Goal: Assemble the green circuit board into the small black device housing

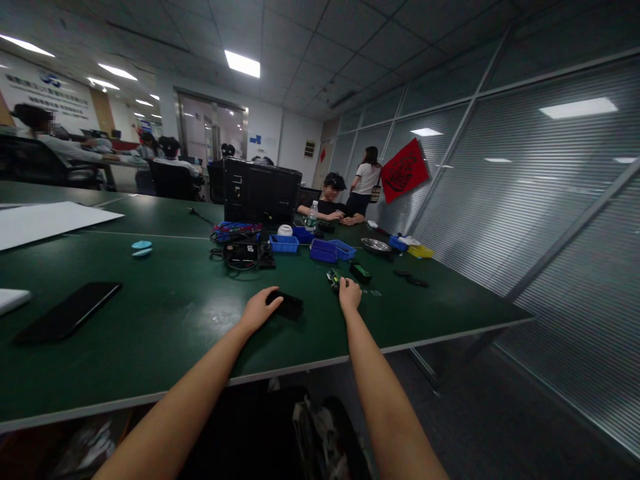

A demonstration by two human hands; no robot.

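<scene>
Both forearms cross the near edge of the table (150,320), left hand (257,308) curled around the end of a black box (289,306), right hand (350,293) bent-fingered at a small green part (333,277), pinch impossible to tell, with bare table around them and blue bins (330,250) beyond.

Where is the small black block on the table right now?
In the head view, the black block lies on the green table near its front edge, at the fingertips of the left hand, just left of the right hand.
</scene>
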